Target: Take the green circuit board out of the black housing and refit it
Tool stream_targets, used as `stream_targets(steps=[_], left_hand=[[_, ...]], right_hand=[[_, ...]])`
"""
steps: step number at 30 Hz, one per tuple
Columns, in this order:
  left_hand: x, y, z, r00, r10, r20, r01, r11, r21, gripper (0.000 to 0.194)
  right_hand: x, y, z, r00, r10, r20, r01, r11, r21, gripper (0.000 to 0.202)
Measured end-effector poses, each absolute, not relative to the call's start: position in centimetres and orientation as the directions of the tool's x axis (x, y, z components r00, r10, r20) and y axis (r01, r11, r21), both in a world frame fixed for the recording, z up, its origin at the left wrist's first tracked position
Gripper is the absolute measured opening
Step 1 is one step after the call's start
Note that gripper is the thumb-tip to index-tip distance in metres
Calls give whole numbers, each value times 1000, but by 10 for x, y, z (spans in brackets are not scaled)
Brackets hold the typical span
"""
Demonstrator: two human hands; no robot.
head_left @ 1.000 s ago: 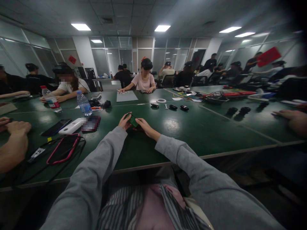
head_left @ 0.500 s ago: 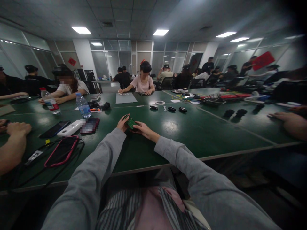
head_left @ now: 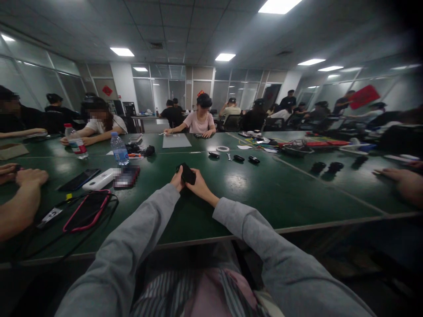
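A small black-cased device (head_left: 188,174) is held up above the green table between both of my hands, its plain dark side facing me. My left hand (head_left: 177,179) grips its left edge, with the thumb along the near side. On the right edge, my right hand (head_left: 200,185) is closed round it, fingers behind the case. The circuit board side is out of sight. Beyond my hands, several small black parts, one of them a black piece (head_left: 238,158), lie with a small wrench (head_left: 229,156) and a white ring (head_left: 222,149).
To my left lie a pink-edged phone case (head_left: 87,211) with a strap, a dark phone (head_left: 79,179) and a white device (head_left: 100,179). Two bottles, one a water bottle (head_left: 119,149), stand behind. Another person's hands (head_left: 29,176) rest at far left; a hand (head_left: 401,178) is at right.
The device has been turned over: its green circuit board faced me before, and its black side does now. Both hands have shifted slightly right with it. My view has tilted up a little.
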State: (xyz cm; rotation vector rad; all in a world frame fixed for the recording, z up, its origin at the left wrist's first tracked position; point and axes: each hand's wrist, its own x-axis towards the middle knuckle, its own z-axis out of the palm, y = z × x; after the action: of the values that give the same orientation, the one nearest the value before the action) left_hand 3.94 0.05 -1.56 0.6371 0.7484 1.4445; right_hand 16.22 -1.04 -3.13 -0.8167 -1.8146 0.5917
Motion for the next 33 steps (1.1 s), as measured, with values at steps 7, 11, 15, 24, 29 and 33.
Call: stream_targets(steps=[7, 11, 15, 24, 29, 33], left_hand=[[36, -8, -13, -71, 994, -84, -547, 32, 837, 43], [38, -14, -9, -44, 994, -101, -529, 63, 846, 48], [37, -12, -13, -4, 995, -103, -526, 86, 846, 51], [32, 3, -24, -8, 992, -124, -545, 99, 832, 56], [32, 5, -24, -29, 988, -151, -573, 108, 813, 56], [32, 4, -22, -66, 986, -153, -594, 84, 800, 53]], right_hand=[[161, -5, -39, -268, 836, 479, 199, 535, -821, 77], [162, -5, -37, -258, 887, 383, 165, 431, -887, 78], [163, -9, -33, -252, 901, 354, 152, 398, -905, 79], [165, -15, -24, -271, 915, 298, 142, 344, -928, 76], [163, -15, -23, -252, 920, 300, 132, 339, -931, 76], [163, -16, -24, -251, 922, 295, 127, 334, -934, 78]])
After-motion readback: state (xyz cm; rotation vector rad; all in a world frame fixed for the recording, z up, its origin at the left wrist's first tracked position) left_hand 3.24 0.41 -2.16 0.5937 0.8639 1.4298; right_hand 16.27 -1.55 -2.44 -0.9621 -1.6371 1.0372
